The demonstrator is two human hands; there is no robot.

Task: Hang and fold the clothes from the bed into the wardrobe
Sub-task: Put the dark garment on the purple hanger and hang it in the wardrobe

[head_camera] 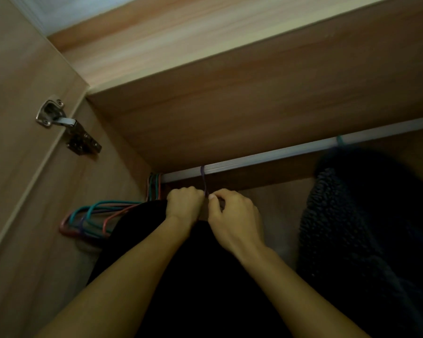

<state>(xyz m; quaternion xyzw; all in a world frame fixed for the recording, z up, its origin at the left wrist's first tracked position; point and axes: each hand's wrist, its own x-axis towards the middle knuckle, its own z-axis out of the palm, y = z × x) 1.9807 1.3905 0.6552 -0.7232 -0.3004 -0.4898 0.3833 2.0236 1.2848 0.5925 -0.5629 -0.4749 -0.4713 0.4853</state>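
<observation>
Hanging step: purple hanger (202, 175) hooked over rail (279, 152).
Just below rail, left hand (185, 203) grips black garment (193, 276); right hand (232, 215) pinches hanger. Next, likely release.

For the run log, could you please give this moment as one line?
hanger hooked on rail | left hand grips garment top | right hand pinches hanger neck | spare hangers left

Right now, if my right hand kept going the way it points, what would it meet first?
Your right hand would likely meet the purple hanger hook first, then the rail; depth unclear.
</observation>
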